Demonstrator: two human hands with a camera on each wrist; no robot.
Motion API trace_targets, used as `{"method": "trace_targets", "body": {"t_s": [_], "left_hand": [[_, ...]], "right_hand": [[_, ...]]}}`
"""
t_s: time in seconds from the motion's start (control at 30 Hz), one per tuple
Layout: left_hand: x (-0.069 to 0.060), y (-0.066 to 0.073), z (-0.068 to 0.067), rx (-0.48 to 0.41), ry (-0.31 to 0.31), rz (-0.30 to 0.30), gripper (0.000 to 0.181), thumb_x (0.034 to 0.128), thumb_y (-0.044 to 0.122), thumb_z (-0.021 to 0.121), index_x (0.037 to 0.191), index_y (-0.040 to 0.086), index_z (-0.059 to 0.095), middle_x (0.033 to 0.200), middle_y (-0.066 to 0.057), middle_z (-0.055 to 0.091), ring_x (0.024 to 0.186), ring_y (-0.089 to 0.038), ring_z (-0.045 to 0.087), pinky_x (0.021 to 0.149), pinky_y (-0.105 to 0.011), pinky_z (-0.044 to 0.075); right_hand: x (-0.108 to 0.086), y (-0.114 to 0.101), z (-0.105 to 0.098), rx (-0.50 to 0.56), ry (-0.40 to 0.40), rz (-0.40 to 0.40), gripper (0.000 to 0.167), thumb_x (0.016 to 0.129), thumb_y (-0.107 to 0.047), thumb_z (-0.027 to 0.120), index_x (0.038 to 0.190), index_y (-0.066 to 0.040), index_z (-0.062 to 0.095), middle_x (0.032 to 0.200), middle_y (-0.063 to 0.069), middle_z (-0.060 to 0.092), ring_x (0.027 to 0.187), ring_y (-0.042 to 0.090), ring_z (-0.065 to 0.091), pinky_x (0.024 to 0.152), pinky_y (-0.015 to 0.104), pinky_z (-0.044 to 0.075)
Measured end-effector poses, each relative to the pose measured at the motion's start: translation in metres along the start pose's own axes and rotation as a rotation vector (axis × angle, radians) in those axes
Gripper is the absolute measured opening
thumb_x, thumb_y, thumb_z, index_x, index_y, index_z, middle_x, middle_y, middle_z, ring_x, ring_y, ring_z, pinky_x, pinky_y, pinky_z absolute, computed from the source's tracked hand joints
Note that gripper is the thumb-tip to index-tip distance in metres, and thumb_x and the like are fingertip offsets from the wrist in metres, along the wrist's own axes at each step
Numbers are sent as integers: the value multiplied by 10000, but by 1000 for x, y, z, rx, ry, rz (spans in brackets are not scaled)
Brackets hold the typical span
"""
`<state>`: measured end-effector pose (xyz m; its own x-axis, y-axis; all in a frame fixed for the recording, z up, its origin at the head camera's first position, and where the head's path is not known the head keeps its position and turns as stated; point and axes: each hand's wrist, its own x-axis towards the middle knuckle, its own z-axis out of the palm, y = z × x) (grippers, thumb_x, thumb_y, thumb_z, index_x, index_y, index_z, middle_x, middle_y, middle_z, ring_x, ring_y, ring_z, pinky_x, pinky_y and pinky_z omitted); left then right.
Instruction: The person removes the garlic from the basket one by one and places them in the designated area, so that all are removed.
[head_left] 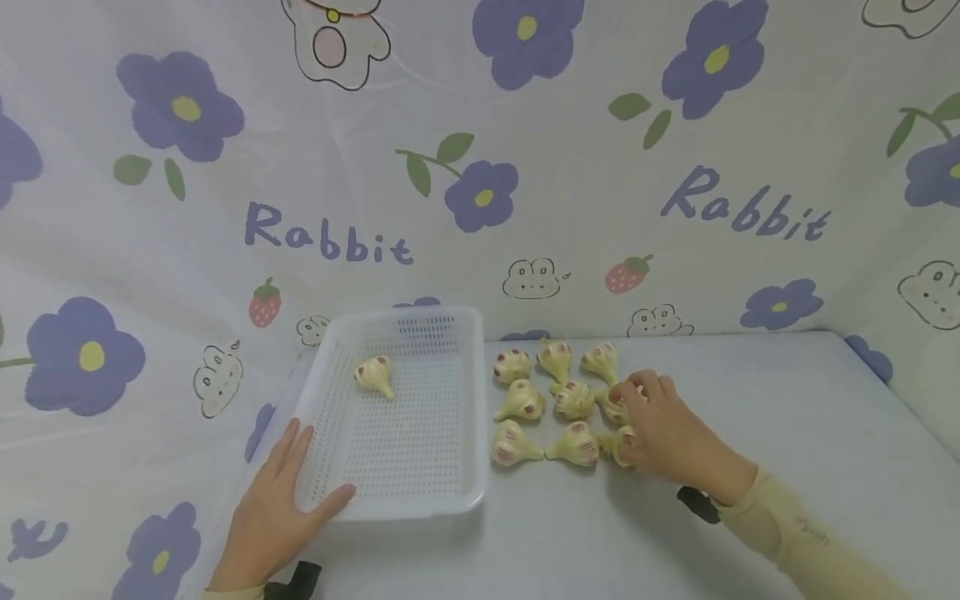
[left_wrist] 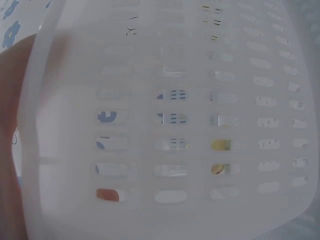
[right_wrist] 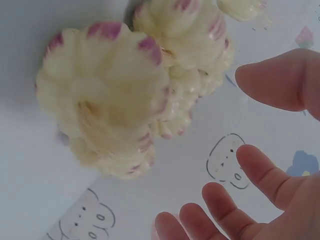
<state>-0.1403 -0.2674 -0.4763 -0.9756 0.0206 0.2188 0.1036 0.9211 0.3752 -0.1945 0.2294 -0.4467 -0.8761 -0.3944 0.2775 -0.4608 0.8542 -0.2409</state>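
Note:
A white slotted plastic basket (head_left: 478,400) stands on the table, with one garlic bulb (head_left: 373,375) inside near its back left. My left hand (head_left: 272,512) rests over the basket's front left corner, fingers along the left rim and thumb reaching over the front rim. Through the slotted wall (left_wrist: 135,205) in the left wrist view, a bit of skin shows. Right of the basket, several garlic bulbs (head_left: 573,400) lie in rows. At their right column, my right hand (head_left: 671,437) partly covers two bulbs. The right wrist view shows its thumb (right_wrist: 275,80) apart from the fingers, beside a purple-tipped garlic bulb (right_wrist: 100,85).
A cloth (head_left: 570,150) printed with flowers and rabbits hangs behind the grey-white table (head_left: 787,400). The table's right edge runs beside this cloth. Black straps (head_left: 699,504) show at both wrists.

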Motion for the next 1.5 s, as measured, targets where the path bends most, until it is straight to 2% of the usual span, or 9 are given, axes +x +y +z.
{"method": "trace_targets", "body": {"t_s": [0.2, 0.4, 0.67, 0.8, 0.97, 1.1, 1.17, 1.37, 1.5], "left_hand": [[0, -2, 0, -6, 18, 24, 1036, 884, 679, 692, 1633, 65, 323, 1716, -194, 240, 1504, -493, 344, 1126, -700, 381], [0, -4, 0, -12, 36, 38, 1025, 883, 661, 705, 1626, 58, 336, 1710, -194, 256, 1496, -489, 361, 1111, -698, 400], [0, -4, 0, -17, 44, 43, 1019, 884, 652, 710, 1621, 52, 344, 1709, -194, 259, 1489, -493, 368, 1102, -703, 402], [-1, -5, 0, -17, 46, 46, 1021, 879, 649, 718, 1619, 51, 348, 1708, -196, 261, 1488, -497, 364, 1102, -707, 397], [0, -5, 0, -12, 26, 24, 1039, 878, 682, 699, 1629, 65, 332, 1717, -187, 240, 1497, -499, 350, 1112, -716, 383], [0, -4, 2, -18, 19, 20, 1039, 880, 686, 695, 1629, 65, 333, 1719, -190, 237, 1500, -500, 344, 1115, -717, 381], [0, -4, 2, -23, 20, 22, 1039, 879, 686, 695, 1629, 64, 335, 1718, -189, 238, 1501, -501, 343, 1118, -715, 378], [-1, -4, 3, -19, 6, 8, 1050, 877, 700, 685, 1637, 76, 318, 1728, -171, 220, 1515, -494, 326, 1142, -709, 357], [-1, -3, 3, -12, 6, 3, 1047, 875, 689, 696, 1636, 74, 322, 1727, -176, 221, 1514, -496, 326, 1148, -707, 351]], "right_hand": [[4, -8, -7, 18, -11, 6, 453, 791, -70, 743, 1212, -43, 577, 1264, 210, 497, 1102, 385, 479, 799, 472, 512], [16, -19, -5, 21, -2, -37, 426, 841, -97, 758, 1226, -48, 580, 1272, 194, 499, 1115, 365, 472, 826, 466, 512], [41, -40, -2, 69, 33, -107, 417, 840, -79, 769, 1207, -31, 577, 1257, 192, 500, 1060, 343, 468, 792, 421, 506], [59, -56, 4, 88, 20, -117, 417, 831, -59, 725, 1223, -38, 584, 1275, 191, 509, 1125, 349, 482, 852, 445, 516], [81, -78, 9, 79, -4, -163, 429, 840, -96, 756, 1231, -42, 590, 1276, 184, 510, 1165, 362, 482, 923, 472, 508], [97, -94, 12, 77, -30, -203, 433, 844, -116, 761, 1236, -41, 593, 1267, 161, 499, 1164, 330, 464, 926, 435, 507], [103, -102, 12, 78, -45, -216, 427, 856, -124, 753, 1242, -36, 594, 1260, 151, 498, 1158, 323, 458, 879, 420, 508], [124, -125, 15, 69, -119, -206, 442, 901, -180, 732, 1297, -68, 570, 1298, 153, 488, 1217, 327, 460, 849, 395, 541], [139, -139, 20, 84, -165, -201, 447, 919, -193, 728, 1315, -73, 559, 1307, 148, 480, 1186, 310, 448, 847, 372, 541]]}}
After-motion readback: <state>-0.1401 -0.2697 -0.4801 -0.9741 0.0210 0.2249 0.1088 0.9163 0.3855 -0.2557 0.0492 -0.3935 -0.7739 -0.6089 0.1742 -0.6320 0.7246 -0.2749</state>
